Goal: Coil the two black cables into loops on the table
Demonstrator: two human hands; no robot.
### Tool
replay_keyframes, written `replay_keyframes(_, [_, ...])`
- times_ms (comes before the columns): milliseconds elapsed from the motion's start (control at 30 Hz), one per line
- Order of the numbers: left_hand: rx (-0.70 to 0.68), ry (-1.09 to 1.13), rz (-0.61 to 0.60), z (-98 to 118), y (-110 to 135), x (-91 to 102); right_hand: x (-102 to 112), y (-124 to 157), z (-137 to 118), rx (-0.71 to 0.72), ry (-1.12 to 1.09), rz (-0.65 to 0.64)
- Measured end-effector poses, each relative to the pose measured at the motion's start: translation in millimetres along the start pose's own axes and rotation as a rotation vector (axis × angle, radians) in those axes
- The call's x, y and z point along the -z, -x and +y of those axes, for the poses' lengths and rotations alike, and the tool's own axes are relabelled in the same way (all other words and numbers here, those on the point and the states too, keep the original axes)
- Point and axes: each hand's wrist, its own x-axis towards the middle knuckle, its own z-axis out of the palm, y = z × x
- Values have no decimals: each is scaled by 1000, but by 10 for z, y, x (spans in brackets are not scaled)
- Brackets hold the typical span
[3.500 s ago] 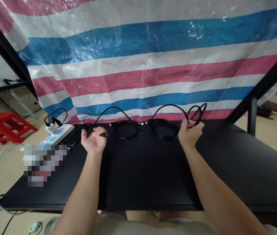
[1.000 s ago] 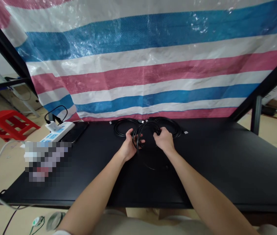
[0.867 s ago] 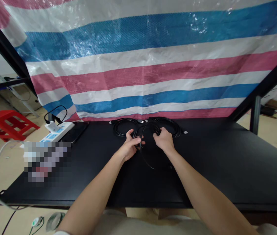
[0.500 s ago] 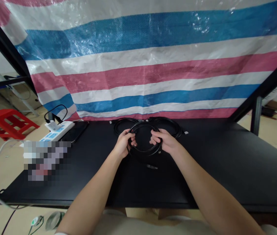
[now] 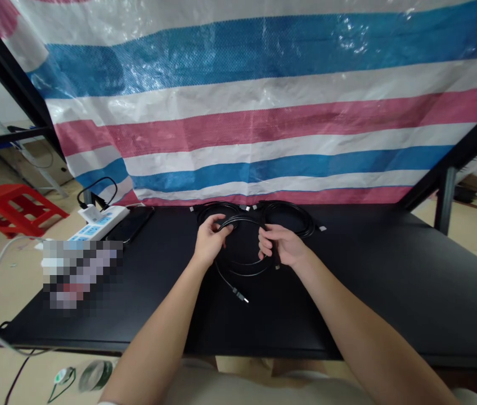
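Note:
Between my hands is a coiled black USB cable (image 5: 244, 274), held over the dark table. My left hand (image 5: 210, 241) pinches the coil's upper left side between thumb and fingers. On the right side, my right hand (image 5: 279, 244) has its fingers wrapped round the loops. One metal-tipped USB plug (image 5: 241, 295) dangles below the coil on a loose length. The other connector (image 5: 277, 267) pokes out under my right hand. Two more coiled black cables lie behind: a left coil (image 5: 205, 209), partly hidden by my left hand, and a right coil (image 5: 306, 216).
A white power strip (image 5: 107, 222) with a plugged-in charger and a black phone (image 5: 133, 224) lie at the table's left. Striped plastic sheeting (image 5: 264, 129) hangs behind the black table (image 5: 390, 281). A red stool (image 5: 14, 208) stands on the floor at left.
My left hand has shifted slightly up and left, its grip now a pinch on the coil. The loops hang looser, and the dangling plug has swung left and lower.

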Motion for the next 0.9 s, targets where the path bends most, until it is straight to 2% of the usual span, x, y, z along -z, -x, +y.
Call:
replay_keyframes(133, [-9,-68,-6,-15,-4,-1,-6,14,-6,11,66,-31])
replay_keyframes(233, [95,-37,-67,-1,13,-12,-13,39,-25,19,79,-23])
replay_keyframes(400, [264,142,-127,107,56,13,-25,38,-9,-42,85,-69])
replay_keyframes(533, [301,160,-216,156,96,21,-40,5,24,-36,96,1])
replay_keyframes(633, [339,81,-287,126,115,-5,-58,0,34,-53,125,45])
replay_keyframes(733, [344,62,-309,82,107,-15,-67,8,39,-68,152,59])
replay_keyframes(800, [311,106,-309,67,91,-5,-64,13,47,-11,134,105])
replay_keyframes(900, [216,123,-294,77,78,15,-60,11,67,201,166,206])
